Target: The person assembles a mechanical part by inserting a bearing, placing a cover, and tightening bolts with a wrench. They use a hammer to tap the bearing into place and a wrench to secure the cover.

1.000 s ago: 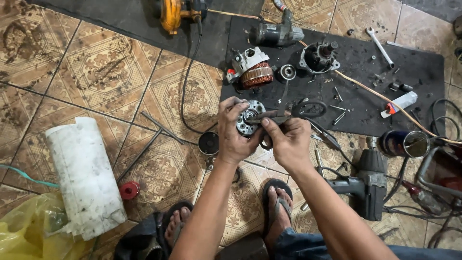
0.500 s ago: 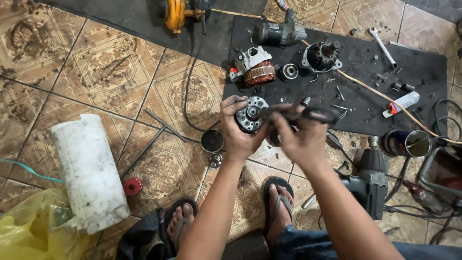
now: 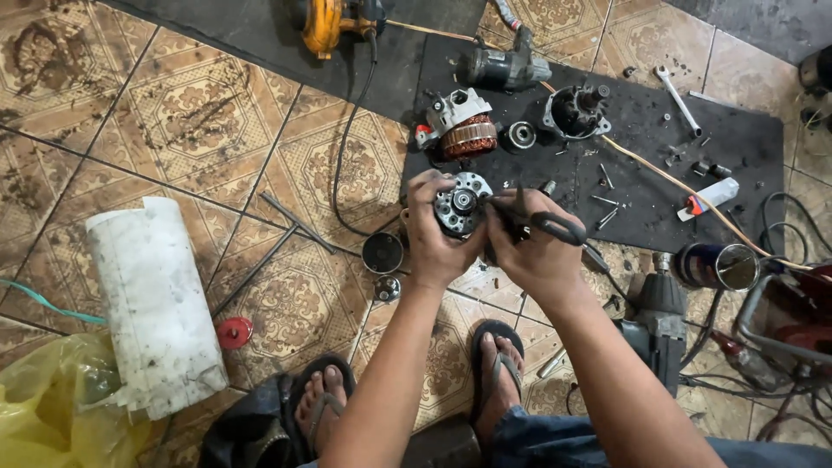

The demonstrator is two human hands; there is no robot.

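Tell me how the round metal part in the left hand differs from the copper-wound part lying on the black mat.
The round metal part is held up in the left hand, while the copper-wound part lies untouched on the black mat. The held part is a flat grey disc with holes and a centre hub; the other shows reddish copper windings under a pale housing. The right hand points dark-handled pliers at the held part only. Both look like dismantled motor pieces.

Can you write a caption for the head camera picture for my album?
Left hand holds a round metal motor part while right hand works pliers on it, above a black mat of parts.
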